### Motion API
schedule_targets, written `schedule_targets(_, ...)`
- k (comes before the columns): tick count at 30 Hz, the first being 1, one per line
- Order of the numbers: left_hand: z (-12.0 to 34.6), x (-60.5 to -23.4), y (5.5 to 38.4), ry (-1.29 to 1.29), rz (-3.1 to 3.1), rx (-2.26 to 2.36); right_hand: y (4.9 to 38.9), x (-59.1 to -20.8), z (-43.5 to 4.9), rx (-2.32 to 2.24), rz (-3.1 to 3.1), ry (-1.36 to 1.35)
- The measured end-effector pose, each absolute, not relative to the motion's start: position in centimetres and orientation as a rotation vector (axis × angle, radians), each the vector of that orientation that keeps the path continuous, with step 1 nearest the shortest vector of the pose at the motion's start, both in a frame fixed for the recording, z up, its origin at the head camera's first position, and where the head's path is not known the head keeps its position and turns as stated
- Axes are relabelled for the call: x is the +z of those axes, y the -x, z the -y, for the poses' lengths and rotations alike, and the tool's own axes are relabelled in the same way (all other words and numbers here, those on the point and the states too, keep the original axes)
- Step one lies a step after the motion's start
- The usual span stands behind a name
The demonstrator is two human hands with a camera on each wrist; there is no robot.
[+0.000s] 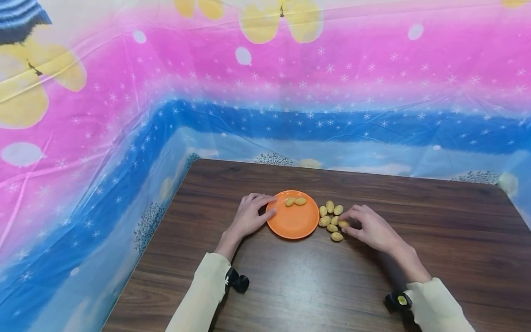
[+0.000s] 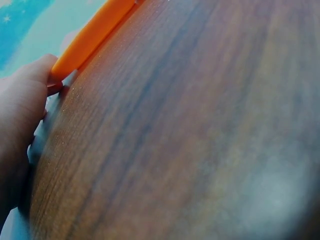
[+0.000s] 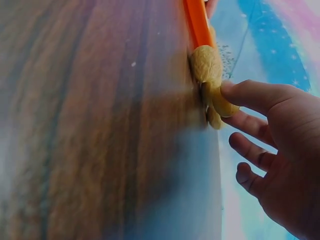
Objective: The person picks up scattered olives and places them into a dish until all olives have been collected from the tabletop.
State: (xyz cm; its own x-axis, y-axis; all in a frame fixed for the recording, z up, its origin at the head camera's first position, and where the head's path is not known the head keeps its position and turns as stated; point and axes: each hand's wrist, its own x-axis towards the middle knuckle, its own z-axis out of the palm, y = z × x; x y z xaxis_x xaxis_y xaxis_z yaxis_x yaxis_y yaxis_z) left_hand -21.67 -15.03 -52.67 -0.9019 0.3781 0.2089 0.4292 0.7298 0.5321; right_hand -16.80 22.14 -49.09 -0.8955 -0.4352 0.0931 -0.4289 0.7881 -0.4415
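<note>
An orange plate [image 1: 292,223] lies on the table with two small yellow-brown oval nuts [image 1: 295,201] near its far rim. My left hand [image 1: 250,215] holds the plate's left edge, thumb and fingertips at the rim; the left wrist view catches the plate [image 2: 92,37] edge-on beside that hand [image 2: 22,112]. To the right of the plate is a loose group of several similar nuts [image 1: 325,221]. My right hand [image 1: 370,227] pinches one nut [image 3: 225,106] from this group between thumb and index finger. In the right wrist view its other fingers [image 3: 250,150] spread apart.
The dark wood-grain table [image 1: 307,286] extends around the plate, with its far edge behind it. A pink and blue patterned cloth [image 1: 290,87] hangs along the back and left. Black bands with small devices [image 1: 237,280] sit at both wrists.
</note>
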Motion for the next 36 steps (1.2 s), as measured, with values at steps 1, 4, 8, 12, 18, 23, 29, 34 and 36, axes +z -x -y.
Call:
schedule_targets(1, 15.0, -52.7, 21.7, 0.663, 2.841, -0.906, 16.8, -49.0, -22.0, -0.727, -2.959, 0.72)
schedule_targets(4, 15.0, -52.7, 21.7, 0.663, 2.839, -0.903, 16.9, -48.7, -21.6, -0.732, -2.969, 0.736)
schedule_targets(8, 15.1, -52.7, 21.7, 0.666, 2.84, -0.903, 17.1, -48.3, -21.1, -0.735, -2.978, 0.765)
schedule_targets(12, 15.1, -52.6, 21.7, 0.67, 2.841, -0.909, 17.3, -48.0, -20.5, -0.737, -2.977, 0.791)
schedule_targets(18, 15.1, -52.7, 21.7, 0.673, 2.845, -0.911, 17.7, -47.5, -19.7, -0.782, -2.973, 0.824)
schedule_targets(23, 15.2, -52.7, 21.7, 0.664, 2.851, -0.916, 18.1, -47.4, -19.2, -0.801, -2.965, 0.854)
schedule_targets(29, 15.2, -53.1, 21.5, 0.639, 2.863, -0.914, 18.4, -47.7, -18.4, -0.817, -2.928, 0.856)
schedule_targets(34, 15.1, -53.1, 21.6, 0.65, 2.85, -0.916, 18.8, -47.8, -17.9, -0.836, -2.914, 0.85)
schedule_targets(36, 15.1, -53.0, 21.7, 0.652, 2.847, -0.919, 19.1, -47.7, -17.6, -0.836, -2.91, 0.85)
